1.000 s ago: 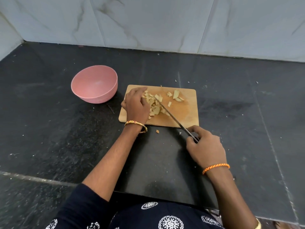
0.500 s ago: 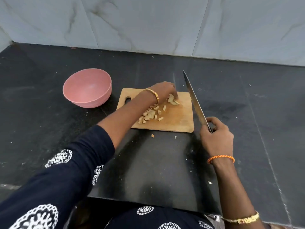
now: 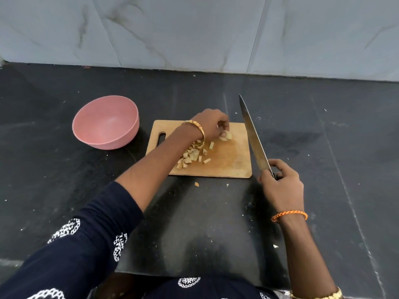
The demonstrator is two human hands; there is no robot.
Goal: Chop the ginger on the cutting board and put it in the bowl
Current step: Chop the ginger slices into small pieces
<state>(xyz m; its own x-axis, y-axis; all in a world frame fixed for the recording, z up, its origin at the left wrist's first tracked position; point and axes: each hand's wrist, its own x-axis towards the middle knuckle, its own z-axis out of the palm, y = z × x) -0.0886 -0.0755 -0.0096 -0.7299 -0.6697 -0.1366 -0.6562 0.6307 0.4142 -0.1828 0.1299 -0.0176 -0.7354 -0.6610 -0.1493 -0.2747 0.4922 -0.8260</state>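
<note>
On the dark stone bench, a small rectangular wooden cutting board lay towards the middle, its handle slot facing the left edge. A heap of pale chopped ginger pieces sat on the board's near left part, with one stray bit on the bench just off the board's near edge. The left hand reached across the board to its far side, fingers curled down on a larger pale ginger chunk; it looked like a pinch, though the fingertips were partly hidden. The right hand hung just off the board's near right corner, fingers wrapped round the handle of a long steel kitchen knife, the blade raised and pointing towards the tiled wall. A round pink plastic bowl stood left of the board, near but apart from it.
</note>
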